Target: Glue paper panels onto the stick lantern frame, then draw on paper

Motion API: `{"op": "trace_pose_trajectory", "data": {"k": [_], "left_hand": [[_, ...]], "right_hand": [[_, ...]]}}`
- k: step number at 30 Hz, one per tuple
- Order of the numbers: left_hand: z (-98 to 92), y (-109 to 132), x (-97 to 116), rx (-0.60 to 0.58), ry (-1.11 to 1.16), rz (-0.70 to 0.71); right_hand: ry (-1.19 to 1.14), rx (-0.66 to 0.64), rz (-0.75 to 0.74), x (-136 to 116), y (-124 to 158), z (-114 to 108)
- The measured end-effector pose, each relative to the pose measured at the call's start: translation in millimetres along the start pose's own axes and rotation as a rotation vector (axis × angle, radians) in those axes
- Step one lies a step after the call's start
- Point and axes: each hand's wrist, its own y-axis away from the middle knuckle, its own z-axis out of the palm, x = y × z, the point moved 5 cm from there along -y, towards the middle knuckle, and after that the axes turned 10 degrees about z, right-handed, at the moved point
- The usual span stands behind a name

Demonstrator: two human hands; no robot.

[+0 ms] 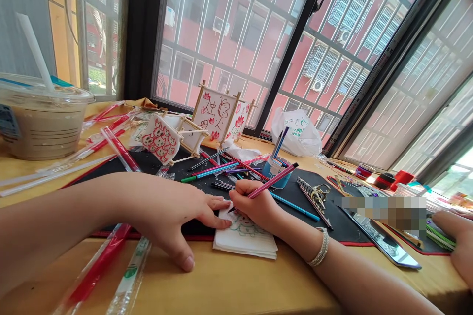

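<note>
**Red and green on white, over black and yellow**

A slim pink felt-tip pen point(272, 183) rises above a folded white paper napkin point(246, 246) bearing green outlines. Near the far edge of the yellow tabletop point(207, 275), one white paper lantern point(218, 113) shows red flowers and dark characters; another point(159, 139) repeats red-outlined cat faces. A black mat point(288, 229) has a red border.

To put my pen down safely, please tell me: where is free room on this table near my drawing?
Yellow tabletop shows in front of the white paper stack, between the wrapped straws and the smartphone. Black mat shows between the metal clip and the phone. It is crowded behind the right hand and its pink pen, around the blue pen cup.
</note>
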Motion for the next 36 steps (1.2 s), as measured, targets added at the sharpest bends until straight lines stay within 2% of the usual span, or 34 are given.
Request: {"op": "trace_pose_trajectory", "data": {"k": [9, 18, 27, 30, 33, 36], "left_hand": [[0.6, 0.2, -0.5, -0.019, -0.015, -0.019], [0.1, -0.3, 1.7, -0.028, -0.018, -0.028], [1.6, -0.2, -1.3, -0.028, -0.024, -0.025], [1.8, -0.7, -1.4, -0.027, -0.026, -0.018], [1.5, -1.3, -1.7, -0.027, -0.032, -0.018], [1.3, -1.1, -1.5, -0.026, -0.036, -0.018]], "right_hand": [[0.022, 0.011, -0.04, -1.5, -0.4, -0.7], [-0.046, -0.048, 0.03, -1.0, -0.1, -0.2], [-0.111, -0.031, 0.076, 5.5, 0.6, -2.7], [-0.073, -0.04, 0.052, 5.5, -0.7, -1.4], [-0.044, 0.004, 0.027, 6.3, -1.4, -2.8], [-0.068, -0.01, 0.075, 9.5, -1.0, -2.3]]}}
